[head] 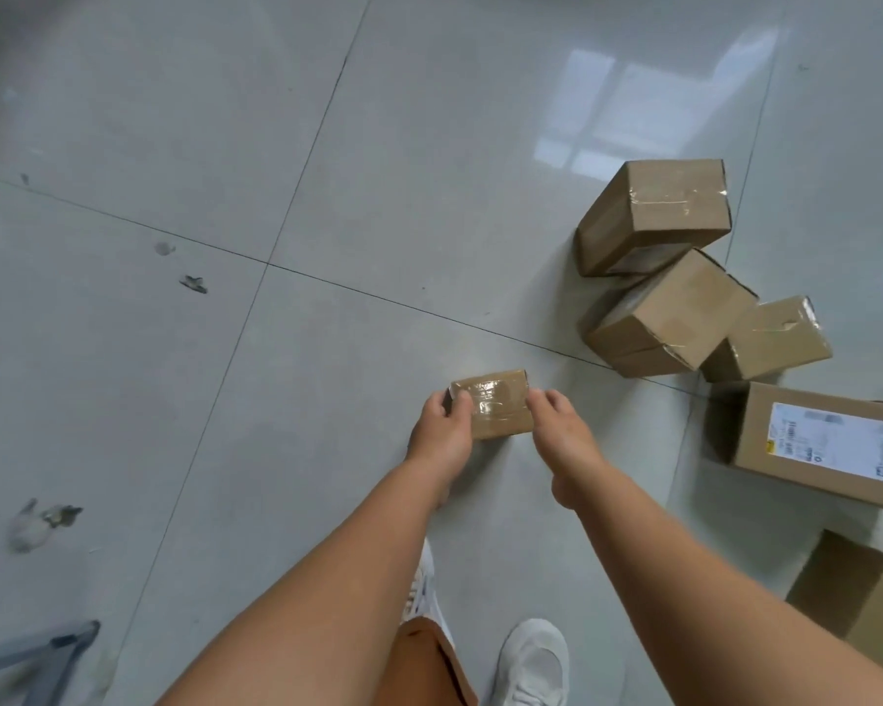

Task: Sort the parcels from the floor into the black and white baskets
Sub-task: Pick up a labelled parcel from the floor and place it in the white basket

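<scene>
Small taped parcel [493,404], held above the tiled floor [225,349].
Left hand [442,433] and right hand [564,433] grasp its opposite ends; five cardboard parcels [669,308] lie clustered right.

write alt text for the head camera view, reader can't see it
Seen from above, a person's left hand and right hand grip opposite ends of a small tape-wrapped brown cardboard parcel over a glossy grey tiled floor. More brown cardboard boxes lie piled to the right; no baskets are visible.
</scene>
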{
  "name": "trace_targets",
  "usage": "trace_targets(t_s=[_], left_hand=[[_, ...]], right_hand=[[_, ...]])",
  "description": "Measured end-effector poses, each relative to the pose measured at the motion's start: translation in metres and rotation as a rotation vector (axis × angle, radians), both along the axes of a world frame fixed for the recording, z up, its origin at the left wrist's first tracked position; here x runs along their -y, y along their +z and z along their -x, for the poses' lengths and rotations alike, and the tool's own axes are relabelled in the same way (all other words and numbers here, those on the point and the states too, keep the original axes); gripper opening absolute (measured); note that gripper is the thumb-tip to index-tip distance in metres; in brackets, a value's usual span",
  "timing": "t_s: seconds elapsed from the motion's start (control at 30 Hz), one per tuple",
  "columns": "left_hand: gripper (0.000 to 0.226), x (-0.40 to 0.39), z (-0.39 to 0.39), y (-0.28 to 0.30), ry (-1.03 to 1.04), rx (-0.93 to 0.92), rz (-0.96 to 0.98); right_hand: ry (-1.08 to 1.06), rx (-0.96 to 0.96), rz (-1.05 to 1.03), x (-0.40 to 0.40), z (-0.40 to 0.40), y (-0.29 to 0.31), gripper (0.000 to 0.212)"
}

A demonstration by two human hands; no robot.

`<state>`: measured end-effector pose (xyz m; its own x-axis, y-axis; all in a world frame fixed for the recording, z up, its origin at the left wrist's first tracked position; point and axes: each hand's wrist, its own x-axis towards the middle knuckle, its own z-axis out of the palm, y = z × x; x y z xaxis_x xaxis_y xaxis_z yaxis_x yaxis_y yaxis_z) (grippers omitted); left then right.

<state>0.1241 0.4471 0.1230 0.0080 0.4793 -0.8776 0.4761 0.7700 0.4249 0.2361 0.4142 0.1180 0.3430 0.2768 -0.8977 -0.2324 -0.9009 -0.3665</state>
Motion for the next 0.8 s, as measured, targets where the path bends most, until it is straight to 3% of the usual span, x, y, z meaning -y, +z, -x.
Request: trace_targets(t_s=[0.23, 0.4, 0.6, 0.8], left_hand=[[0.048, -0.010, 0.005, -0.075, -0.062, -0.002, 0.061], [0.048, -0.006, 0.002, -0.094, 0.004, 0.060, 0.088], [0.066, 0.012, 0.002, -0.045, 0.074, 0.072, 0.003], [0.050, 0.037, -0.014, 0.068, 0.097, 0.100, -0.169]], right_hand=[[-0.010, 0.022, 0.045, -0.006, 0.000, -0.079, 0.062], [-0.014, 0.025, 0.025, -0.001, 0.001, -0.100, 0.039], [-0.186, -0.029, 0.039, 0.014, -0.001, -0.046, 0.065], [-0.375, -0.136, 0.007, 0.020, -0.003, 0.065, 0.107]])
